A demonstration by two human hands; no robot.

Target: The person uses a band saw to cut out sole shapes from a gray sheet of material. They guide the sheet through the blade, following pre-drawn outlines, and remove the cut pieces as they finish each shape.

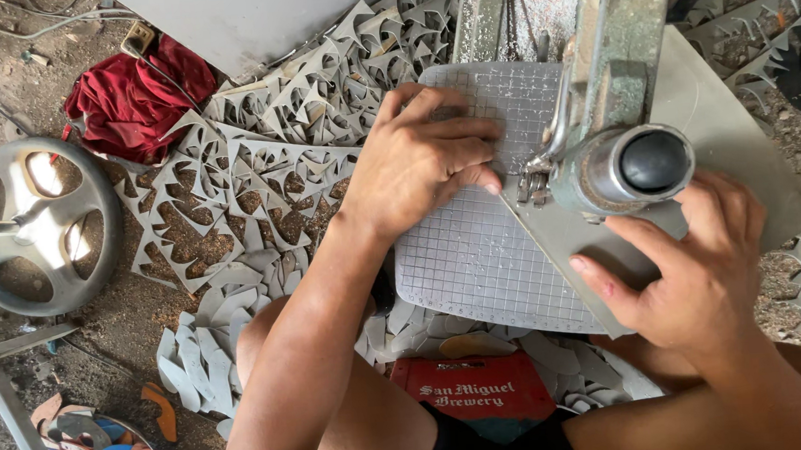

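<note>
Fingers (pixel 471 170) of the left hand (pixel 415 159) press flat, open, on the gridded sheet (pixel 477 257) beside the cutter (pixel 535 184), right hand (pixel 700 271) likewise open-palmed, so one slip risks a nick.

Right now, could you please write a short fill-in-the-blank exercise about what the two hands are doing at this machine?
1. The left hand presses flat on a grey sheet with a ____ pattern.
2. The right hand lies below the machine's round ____ knob.
3. The crumpled cloth on the floor is ____.

Missing words: grid; black; red
</note>
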